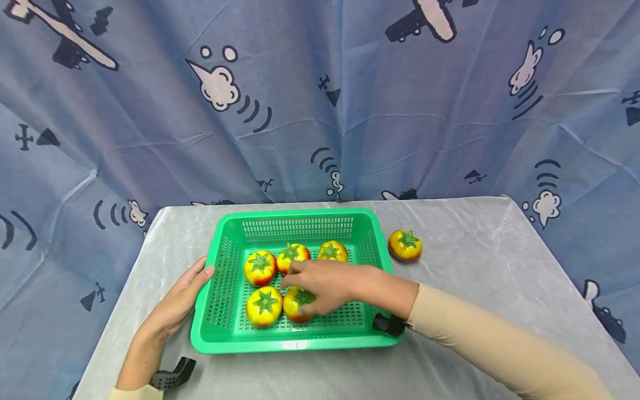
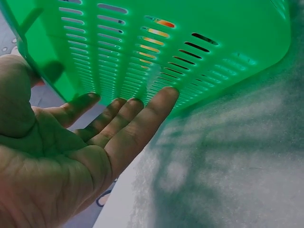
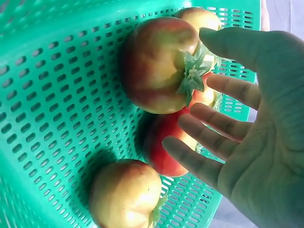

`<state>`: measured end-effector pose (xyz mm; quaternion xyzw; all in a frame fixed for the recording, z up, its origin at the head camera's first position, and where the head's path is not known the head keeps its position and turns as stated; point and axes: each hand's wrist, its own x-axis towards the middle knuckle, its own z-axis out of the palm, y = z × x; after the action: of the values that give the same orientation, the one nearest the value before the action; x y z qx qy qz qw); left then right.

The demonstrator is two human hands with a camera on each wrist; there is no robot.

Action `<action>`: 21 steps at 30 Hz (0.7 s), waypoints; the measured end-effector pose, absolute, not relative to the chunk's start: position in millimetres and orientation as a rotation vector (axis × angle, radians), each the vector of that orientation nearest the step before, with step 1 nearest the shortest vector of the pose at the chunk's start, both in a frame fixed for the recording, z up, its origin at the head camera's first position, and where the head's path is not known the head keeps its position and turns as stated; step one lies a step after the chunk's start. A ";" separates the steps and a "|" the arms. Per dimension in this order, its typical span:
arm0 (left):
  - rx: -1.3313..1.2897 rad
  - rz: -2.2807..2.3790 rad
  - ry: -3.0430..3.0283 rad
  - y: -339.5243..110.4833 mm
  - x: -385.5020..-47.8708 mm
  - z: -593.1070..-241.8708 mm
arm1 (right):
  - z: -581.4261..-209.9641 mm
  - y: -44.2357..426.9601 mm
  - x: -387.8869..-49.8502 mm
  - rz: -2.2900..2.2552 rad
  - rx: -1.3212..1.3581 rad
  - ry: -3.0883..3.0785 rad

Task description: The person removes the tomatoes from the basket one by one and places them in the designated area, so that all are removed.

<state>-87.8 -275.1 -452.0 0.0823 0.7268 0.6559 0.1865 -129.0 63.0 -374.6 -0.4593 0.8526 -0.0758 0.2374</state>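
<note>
Several yellow-red toy fruits with green leafy tops, one of them a fruit (image 1: 264, 307) at the front left, lie in a green basket (image 1: 295, 345). The right hand (image 1: 327, 283) is over the front fruit beside it (image 1: 294, 308). In the right wrist view that hand (image 3: 251, 114) has its thumb and fingers spread, the thumb tip at the leafy top of a fruit (image 3: 159, 66); contact is unclear. At the basket's left side, the left hand (image 1: 177, 297) has its thumb at the rim. Its nearly straight fingers (image 2: 137, 126) touch the slotted outer wall (image 2: 156, 52).
Another yellow-red fruit (image 1: 405, 245) lies on the grey cloth-covered table (image 1: 465, 250), to the right of the basket. Behind the table hangs a blue curtain (image 1: 300, 111) with printed airplanes. A dark wrist device (image 1: 173, 375) is on the left wrist.
</note>
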 end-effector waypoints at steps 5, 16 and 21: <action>0.231 1.861 2.021 -275.8 -88.0 -454.1 | -377.6 62.4 -130.0 -0.190 -1.238 2.323; 0.207 1.857 2.054 -274.5 -88.6 -456.4 | -381.8 60.3 -132.1 -0.180 -1.274 2.304; 0.160 1.848 2.072 -273.4 -89.9 -458.7 | -382.1 58.6 -132.1 -0.170 -1.274 2.294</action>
<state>-89.9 -273.4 -458.7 0.0567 0.7330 0.6537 0.1792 -132.1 58.6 -382.1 -0.4686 0.8439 -0.0625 0.2535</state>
